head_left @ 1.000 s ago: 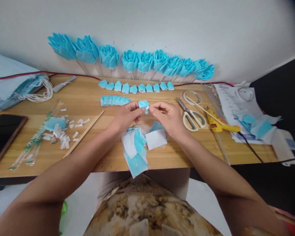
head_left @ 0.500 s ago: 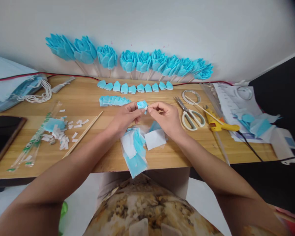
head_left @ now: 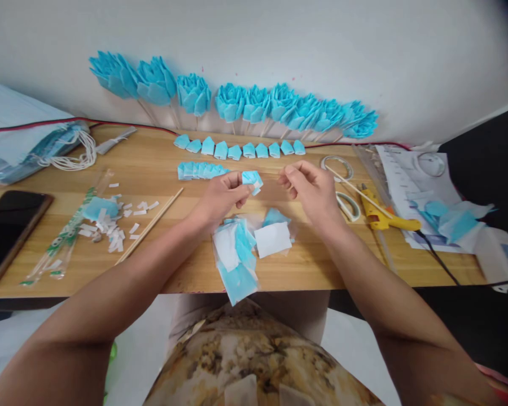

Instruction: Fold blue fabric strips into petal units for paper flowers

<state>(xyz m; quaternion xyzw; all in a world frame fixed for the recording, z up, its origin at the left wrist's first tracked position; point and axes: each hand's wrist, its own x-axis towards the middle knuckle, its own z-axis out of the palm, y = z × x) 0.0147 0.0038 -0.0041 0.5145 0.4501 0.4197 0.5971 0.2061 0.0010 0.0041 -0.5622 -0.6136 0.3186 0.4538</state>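
Observation:
Between the thumb and fingers of my left hand point(head_left: 224, 194) is a small folded blue fabric petal point(head_left: 250, 179), with a little white strip at its lower right corner. My right hand point(head_left: 305, 183) hovers apart from it, to the right, its fingers curled together; whatever they may pinch is too small to make out. Below the hands lie loose blue and white fabric pieces point(head_left: 239, 254) and a white rectangle point(head_left: 273, 239). Beyond my left hand is an overlapping row of folded petals point(head_left: 201, 171), and behind that a spaced row of more point(head_left: 235, 152).
Blue fabric flowers point(head_left: 195, 95) on sticks lean against the wall. At right are a tape roll point(head_left: 346, 164), partly hidden scissors point(head_left: 350, 206) and a yellow glue gun point(head_left: 376, 211). Leftward lie wooden sticks point(head_left: 154, 220), white paper bits point(head_left: 110, 228) and a phone point(head_left: 12, 231).
My right hand has pulled away from the petal to the right and now covers much of the scissors. My left hand still holds the petal. The view has shifted slightly.

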